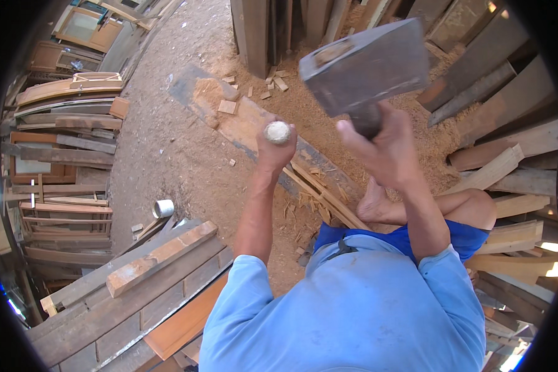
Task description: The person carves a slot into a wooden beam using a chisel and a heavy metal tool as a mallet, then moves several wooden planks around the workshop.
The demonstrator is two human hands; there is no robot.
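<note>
My right hand [387, 149] grips the short dark handle of a big wooden mallet [375, 65], whose blocky grey head is raised and slightly blurred. Left of it and lower, my left hand [274, 149] is closed around an upright chisel [278, 131]. Only the round, pale, worn end of the chisel's handle shows; the hand hides its blade. The mallet head is apart from the chisel. Beneath my left hand lies a long wooden board [251, 121], and narrow wood strips [325, 195] run from there toward my lap.
Sawdust and small wood offcuts [227, 106] lie around the board. My bare foot [373, 204] rests close by its right side. Timber [251, 37] stands ahead, and more planks [508, 136] lean at the right. A white cup [163, 208] sits left, near stacked beams [161, 260].
</note>
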